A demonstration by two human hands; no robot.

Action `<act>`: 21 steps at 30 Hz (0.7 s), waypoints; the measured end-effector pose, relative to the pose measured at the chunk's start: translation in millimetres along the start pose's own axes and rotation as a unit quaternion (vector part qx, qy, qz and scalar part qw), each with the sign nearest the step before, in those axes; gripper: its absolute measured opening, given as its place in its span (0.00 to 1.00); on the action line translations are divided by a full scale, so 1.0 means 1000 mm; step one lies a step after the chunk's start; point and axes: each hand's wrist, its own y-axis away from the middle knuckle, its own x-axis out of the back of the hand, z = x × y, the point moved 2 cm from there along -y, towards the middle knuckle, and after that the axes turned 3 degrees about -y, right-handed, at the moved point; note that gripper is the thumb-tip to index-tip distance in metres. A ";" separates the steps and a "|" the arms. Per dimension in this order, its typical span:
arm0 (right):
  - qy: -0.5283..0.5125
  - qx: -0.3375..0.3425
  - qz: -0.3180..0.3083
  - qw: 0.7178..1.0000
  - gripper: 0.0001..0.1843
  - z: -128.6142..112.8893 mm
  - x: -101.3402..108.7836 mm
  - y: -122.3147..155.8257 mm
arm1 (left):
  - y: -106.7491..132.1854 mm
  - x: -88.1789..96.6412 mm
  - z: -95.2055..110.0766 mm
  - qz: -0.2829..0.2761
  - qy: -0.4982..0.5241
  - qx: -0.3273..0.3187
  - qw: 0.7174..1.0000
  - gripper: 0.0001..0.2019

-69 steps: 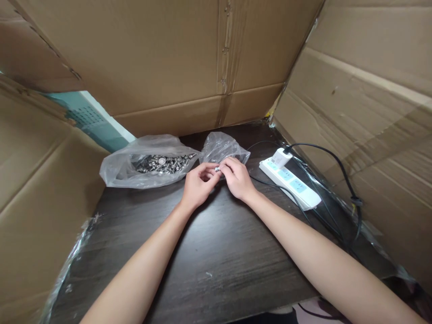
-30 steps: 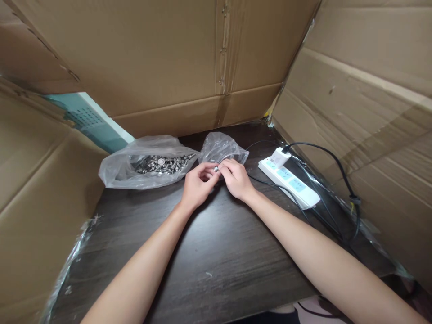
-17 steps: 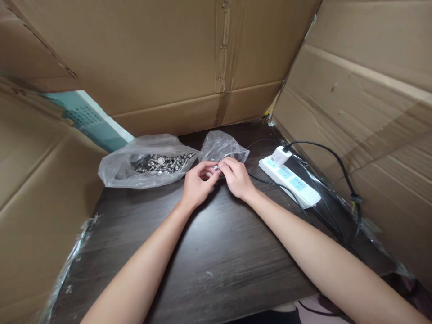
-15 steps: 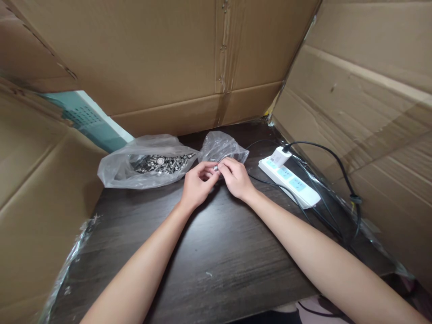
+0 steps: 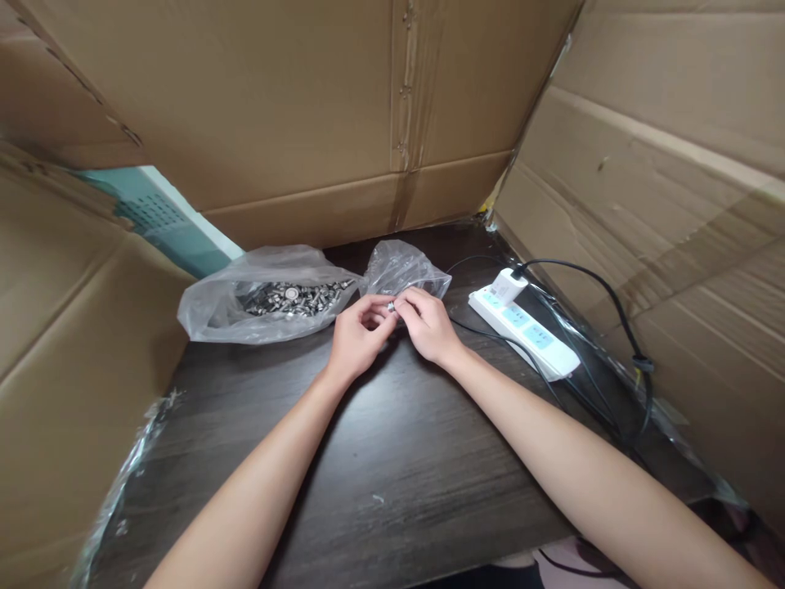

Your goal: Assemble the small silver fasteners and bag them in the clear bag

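Between my fingertips is a small shiny metal part [image 5: 391,307], mostly covered, so its exact kind does not show. My left hand [image 5: 361,331] pinches it from the left with thumb and forefinger. My right hand [image 5: 428,325] closes on its right side, thumb and finger pressed together. Just left of my hands, a clear plastic bag [image 5: 214,315] lies open with a heap of small metal fittings [image 5: 298,300] inside, one showing a round flat face. Behind my fingers stands a second clear bag [image 5: 401,262]; its contents are hidden.
A white power strip [image 5: 549,352] with a plugged-in white adapter [image 5: 508,286] lies to the right, black cables [image 5: 604,282] looping around it. Cardboard walls [image 5: 294,98] enclose the dark wooden table [image 5: 368,458] at the back and both sides.
Both hands stay almost in place; the metal part between the fingertips looks slightly turned. The bags have not moved.
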 end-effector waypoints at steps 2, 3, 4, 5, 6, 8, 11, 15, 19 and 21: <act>0.005 0.001 -0.001 1.000 0.16 0.000 0.000 0.000 | 0.000 0.000 0.000 -0.003 0.000 0.002 1.000 0.15; 0.009 0.001 -0.001 1.000 0.17 0.000 0.000 0.000 | 0.000 0.000 0.000 -0.004 -0.001 0.002 1.000 0.15; 0.013 0.001 0.000 1.000 0.18 0.000 -0.001 0.000 | 0.000 0.000 0.000 -0.003 -0.001 0.002 1.000 0.15; 0.017 0.001 0.001 1.000 0.19 0.000 -0.001 0.000 | 0.000 0.000 0.000 -0.003 -0.002 0.002 1.000 0.15; 0.020 0.000 0.002 1.000 0.19 0.000 -0.001 0.000 | 0.000 0.000 0.000 -0.002 -0.003 0.001 1.000 0.15; 0.021 -0.001 0.004 1.000 0.20 0.001 -0.001 0.000 | 0.000 0.000 -0.001 0.000 -0.003 0.000 1.000 0.15; 0.012 -0.003 0.002 1.000 0.20 0.001 -0.001 0.000 | 0.000 0.000 -0.001 0.000 -0.003 0.002 1.000 0.16; -0.001 -0.001 0.000 1.000 0.18 -0.001 0.000 0.000 | 0.000 0.000 0.001 -0.001 -0.003 0.004 1.000 0.16; -0.009 -0.001 0.001 1.000 0.15 -0.001 0.000 0.000 | 0.000 0.001 0.001 -0.003 -0.008 0.002 1.000 0.16; -0.006 -0.001 0.002 1.000 0.15 0.000 0.000 0.000 | 0.000 0.001 0.000 -0.005 -0.010 0.004 1.000 0.15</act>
